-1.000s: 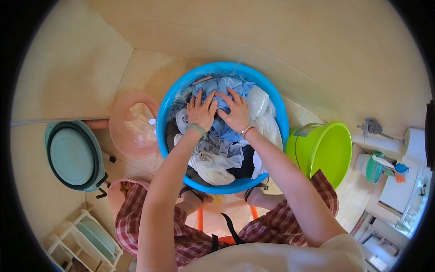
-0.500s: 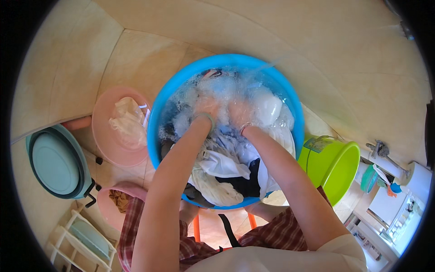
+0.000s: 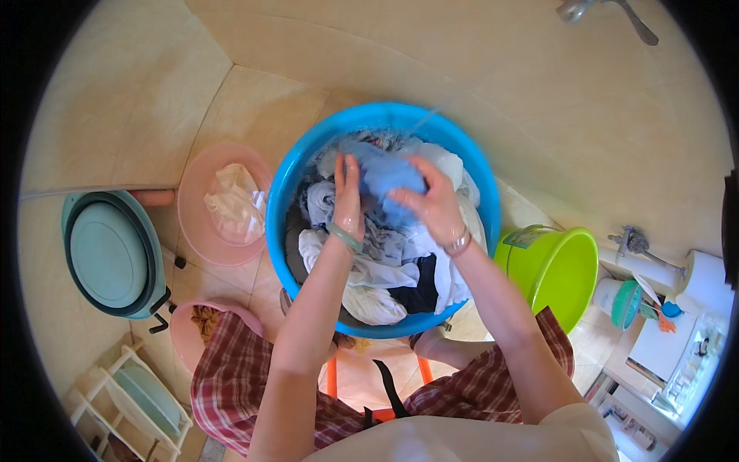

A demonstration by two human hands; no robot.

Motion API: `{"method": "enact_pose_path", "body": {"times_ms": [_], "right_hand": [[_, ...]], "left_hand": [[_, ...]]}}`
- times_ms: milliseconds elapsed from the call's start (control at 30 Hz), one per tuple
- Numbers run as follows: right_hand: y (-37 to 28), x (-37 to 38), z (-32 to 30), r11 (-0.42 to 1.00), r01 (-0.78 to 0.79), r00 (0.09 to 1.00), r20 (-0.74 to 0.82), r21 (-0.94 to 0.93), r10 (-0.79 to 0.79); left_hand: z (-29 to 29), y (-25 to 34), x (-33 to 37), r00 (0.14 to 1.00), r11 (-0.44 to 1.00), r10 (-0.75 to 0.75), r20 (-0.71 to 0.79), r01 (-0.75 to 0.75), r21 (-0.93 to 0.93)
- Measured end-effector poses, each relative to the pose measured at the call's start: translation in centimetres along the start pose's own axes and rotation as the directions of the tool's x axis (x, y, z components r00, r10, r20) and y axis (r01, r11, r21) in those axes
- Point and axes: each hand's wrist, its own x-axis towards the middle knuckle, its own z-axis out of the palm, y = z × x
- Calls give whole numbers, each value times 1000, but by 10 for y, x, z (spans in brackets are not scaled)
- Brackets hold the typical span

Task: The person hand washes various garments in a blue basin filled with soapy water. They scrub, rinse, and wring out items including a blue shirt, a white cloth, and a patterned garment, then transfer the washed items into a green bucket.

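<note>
A wet light-blue cloth (image 3: 389, 181) is bunched up above the wash in a large blue basin (image 3: 486, 231). My right hand (image 3: 440, 206) is closed on its right side, thumb across the front. Against the cloth's left edge stands my left hand (image 3: 350, 202), its fingers stretched upward and not wrapped round it. Beneath both hands lie a white garment (image 3: 373, 306), a black piece (image 3: 419, 289) and other wet laundry. A thin stream of water (image 3: 427, 117) falls into the basin's far side, where the surface is foamy.
Left of the basin stands a pink basin (image 3: 202, 231) with pale cloth in it, and a smaller pink basin (image 3: 181, 339) nearer me. A lime-green bucket (image 3: 558, 281) is at the right. Folded teal basins (image 3: 112, 254) lean at far left. A tap (image 3: 573, 9) juts from the wall.
Both hands have risen out of the foamy water. The blue cloth has come up with them, and the foam has thinned, showing more laundry. The view has shifted slightly.
</note>
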Motion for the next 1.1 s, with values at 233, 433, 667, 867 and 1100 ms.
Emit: {"method": "enact_pose_path", "body": {"times_ms": [233, 433, 667, 867, 1100], "right_hand": [[-48, -80, 36, 690, 504, 837, 491, -520, -242], [31, -75, 48, 622, 331, 919, 93, -710, -382], [77, -17, 40, 744, 301, 921, -20, -597, -389], [94, 34, -47, 703, -3, 899, -310, -711, -310], [92, 21, -2, 633, 147, 936, -100, -760, -338]], "left_hand": [[-8, -14, -24, 761, 814, -179, 624, 471, -341], [-22, -78, -14, 843, 790, -171, 510, 426, -441], [-49, -124, 17, 992, 934, -91, 84, 114, -339], [-8, -25, -25, 998, 993, 40, -50, -34, 116], [-7, -6, -11, 859, 341, 445, 254, -424, 839]]}}
